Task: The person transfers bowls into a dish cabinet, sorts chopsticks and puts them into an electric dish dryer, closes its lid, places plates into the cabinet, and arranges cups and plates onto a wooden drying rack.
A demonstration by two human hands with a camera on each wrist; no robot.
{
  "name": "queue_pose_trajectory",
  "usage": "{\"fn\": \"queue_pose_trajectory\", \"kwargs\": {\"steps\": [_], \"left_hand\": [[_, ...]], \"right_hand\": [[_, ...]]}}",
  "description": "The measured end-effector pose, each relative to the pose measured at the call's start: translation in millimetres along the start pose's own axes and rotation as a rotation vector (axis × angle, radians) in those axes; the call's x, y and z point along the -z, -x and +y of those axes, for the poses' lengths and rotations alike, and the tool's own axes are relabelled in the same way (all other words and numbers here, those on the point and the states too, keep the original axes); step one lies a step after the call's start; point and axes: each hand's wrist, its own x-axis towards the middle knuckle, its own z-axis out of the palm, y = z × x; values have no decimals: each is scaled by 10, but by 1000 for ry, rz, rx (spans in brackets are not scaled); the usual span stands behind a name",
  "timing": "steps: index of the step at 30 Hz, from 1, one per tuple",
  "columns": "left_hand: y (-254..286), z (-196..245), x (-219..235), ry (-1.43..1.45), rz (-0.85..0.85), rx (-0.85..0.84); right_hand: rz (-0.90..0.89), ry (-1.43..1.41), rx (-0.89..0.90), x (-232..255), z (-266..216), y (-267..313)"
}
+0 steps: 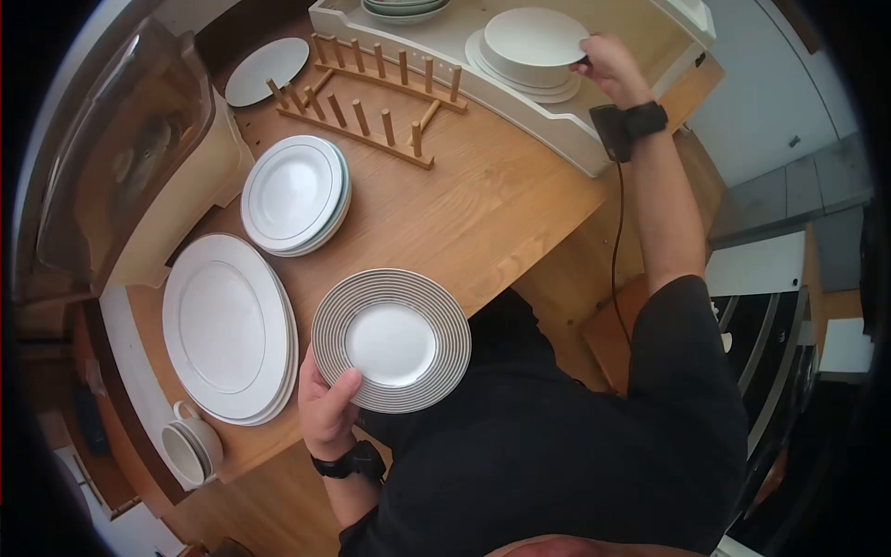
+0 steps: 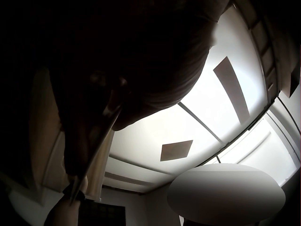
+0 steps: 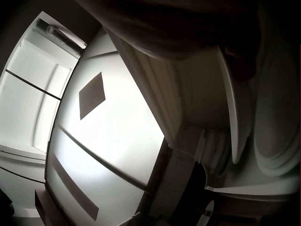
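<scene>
My left hand (image 1: 325, 416) holds a small plate (image 1: 390, 343) with grey concentric rings round its rim, thumb on top, in front of my body. In the left wrist view that plate (image 2: 96, 153) shows edge-on from a dark hand (image 2: 155, 61). At the far right of the table, my right hand (image 1: 614, 72) pinches the near edge of a plain white plate (image 1: 534, 37). Below it is a stack of white plates (image 1: 548, 93) inside a cream tray (image 1: 557, 139). The right wrist view shows a gap between the held plate (image 3: 231, 103) and the stack (image 3: 277, 141).
A wooden plate rack (image 1: 371, 93) lies behind the small plate stack (image 1: 292, 195). Large plates (image 1: 227, 325) and stacked cups (image 1: 190, 446) sit at the left. A lone plate (image 1: 267, 71), bowls (image 1: 406, 9) and a lidded bread bin (image 1: 139, 158) stand farther back.
</scene>
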Motion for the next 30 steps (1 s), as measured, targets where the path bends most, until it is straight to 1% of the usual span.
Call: {"fn": "queue_pose_trajectory", "kwargs": {"steps": [2, 3, 7, 9, 13, 15, 16, 18, 19, 21, 25, 27, 28, 30], "left_hand": [[-5, 6, 0, -5, -8, -2], [-4, 7, -7, -7, -9, -4], [4, 12, -37, 4, -2, -13], [-6, 6, -30, 18, -5, -13], [-2, -8, -7, 33, -4, -8], [-3, -3, -4, 36, -8, 7], [-4, -2, -3, 35, -9, 10], [-9, 4, 0, 21, -7, 10], [-11, 4, 0, 20, -11, 13], [-10, 0, 1, 8, 10, 4], [-7, 1, 14, 25, 10, 2], [-7, -2, 28, 23, 14, 2], [-8, 0, 26, 22, 17, 2], [-26, -2, -6, 33, 19, 1]], "right_hand": [[47, 37, -123, -88, 69, -67], [18, 56, -157, -77, 96, -129], [44, 51, -200, -87, 139, -269], [-5, 86, -259, -78, 136, -293], [-2, 132, -327, -77, 97, -272], [31, 358, -254, -48, 131, -295], [33, 357, -258, -22, 164, -338], [-70, 606, -265, 26, 208, -444], [-66, 604, -267, 44, 208, -469], [-151, 820, -307, 61, 206, -518], [-137, 867, -286, 26, 168, -530], [-137, 1000, -194, 24, 92, -541], [-140, 999, -193, -8, 8, -480], [-32, 1215, 1, -133, -235, -144]]}}
